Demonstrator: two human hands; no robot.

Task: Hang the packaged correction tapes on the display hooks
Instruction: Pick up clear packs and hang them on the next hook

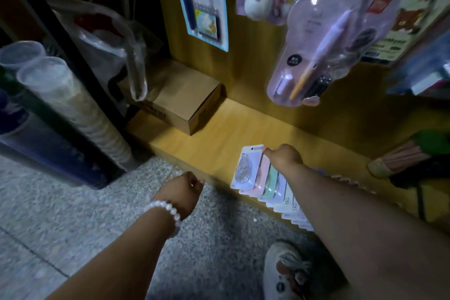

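While a row of packaged correction tapes (258, 175) lies fanned along the front edge of a low wooden shelf (209, 143), the person's right hand (283, 156) reaches down onto it, fingers curled at the top of the pink card second in the row, just beside the white front pack; whether the grip has actually closed on a pack cannot be told. The overlapping cards run white, pink, green and lilac, then pale ones trail off under the right forearm toward the shelf's right end. The left hand (181, 190), a pearl bead bracelet (165, 209) on its wrist, hangs over the speckled floor (73, 214) just short of the shelf's front edge, fingers curled into a loose fist that holds nothing visible. A brown cardboard box (185, 102) sits at the shelf's back left corner. Above, blister-packed stationery (316, 44) hangs from the yellow back panel. Stacked clear plastic cups (60, 105) lean at left. A slippered foot (289, 273) shows near the bottom edge.
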